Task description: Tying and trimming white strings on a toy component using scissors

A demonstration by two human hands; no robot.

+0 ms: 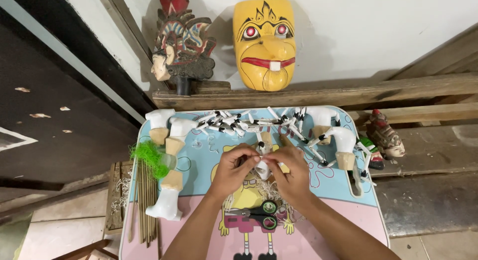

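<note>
My left hand [233, 168] and right hand [291, 171] meet at the middle of the small table with a pastel blue and pink cartoon-printed top [318, 225]. Both are closed narrowly, fingertips pinching a small white carved wooden puppet piece with black markings [262, 155]; which hand bears most of the grip I cannot tell.

Judged from this pose, the work goes best with the piece held low over the table, one hand steadying while the other makes fine adjustments, wrists kept close.

Just below my hands lie black-handled scissors with green-ringed loops [259, 213] amid pale straw-like shavings [266, 190]. Along the far edge runs a row of slim white stick parts tipped in black [249, 121]. Near the left edge stand white curved wooden limbs with bare tan ends [169, 190], a tuft of bright green fibre [149, 158] and a bundle of thin brown sticks [144, 200].

No packages or labels show. Against the wall beyond, a yellow painted mask with red eyes [264, 43] and a dark carved puppet head [181, 46] rest on a wooden ledge [348, 93].
</note>
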